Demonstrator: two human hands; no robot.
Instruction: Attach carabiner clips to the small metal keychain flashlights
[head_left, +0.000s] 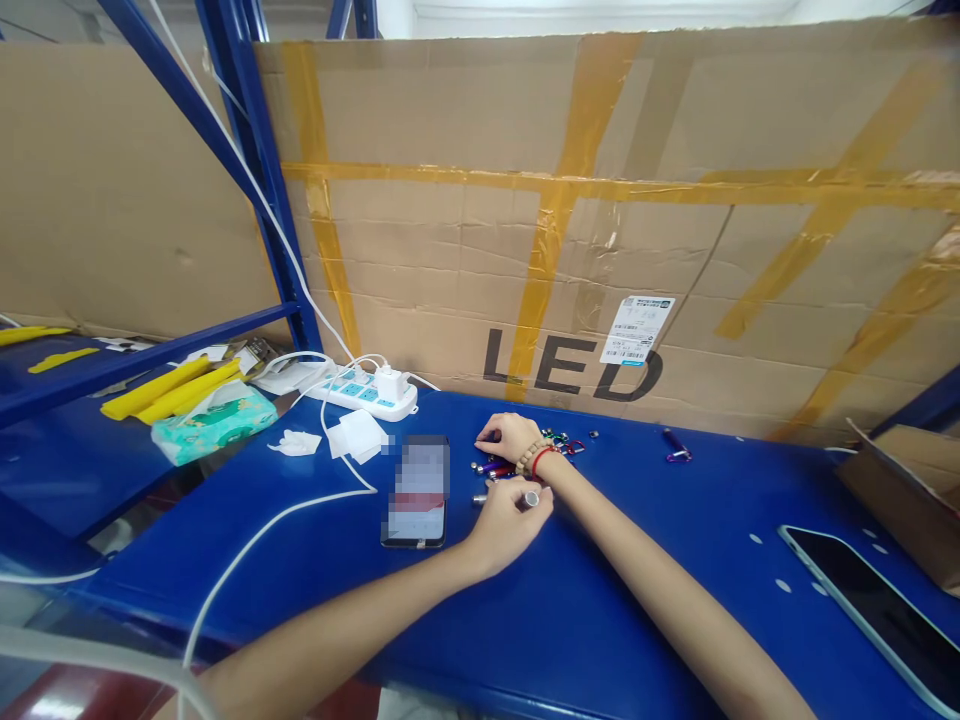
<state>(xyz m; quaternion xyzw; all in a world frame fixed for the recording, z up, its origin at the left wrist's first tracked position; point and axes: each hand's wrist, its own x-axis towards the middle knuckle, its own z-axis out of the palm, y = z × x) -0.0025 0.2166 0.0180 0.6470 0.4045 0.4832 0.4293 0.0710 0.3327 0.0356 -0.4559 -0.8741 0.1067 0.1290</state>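
The left hand (504, 528) is closed around a silver tube (531, 499) that lies crosswise, left to right, on the near side of the small coloured tubes (501, 471), with the right hand (514, 436) just beyond them, fingers curled, its hold impossible to tell

I face a taped cardboard wall (450, 270) lettered "LED" behind my blue tabletop (570, 620); a blue metal frame (259, 170) rises on my left, and brightness shows above.
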